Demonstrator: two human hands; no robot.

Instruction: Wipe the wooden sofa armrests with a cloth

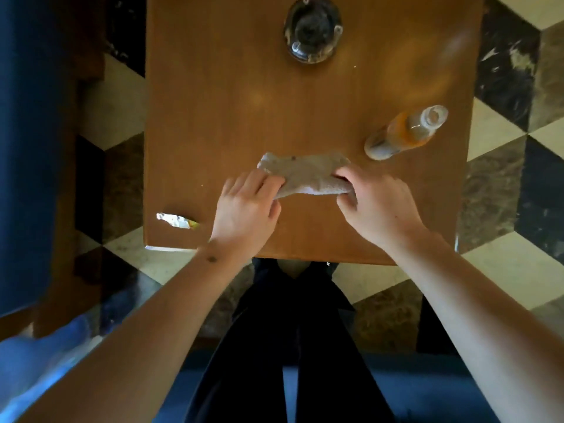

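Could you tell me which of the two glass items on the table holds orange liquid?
The bottle near the table's right edge, just beyond the cloth, holds orange liquid. The glass ashtray at the far end looks dark and clear.

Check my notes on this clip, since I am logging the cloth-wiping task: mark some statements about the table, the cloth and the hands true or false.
1. Both hands grip the cloth. True: the left hand holds one end of the cloth and the right hand holds the other.
2. The cloth is on a sofa armrest. False: it lies on the wooden table.
3. A bottle with orange liquid stands right of the cloth. True: the bottle stands there, apart from the cloth.
4. The bottle is capped. False: its neck looks open.
5. A glass ashtray sits at the table's far end. True: the ashtray is there.
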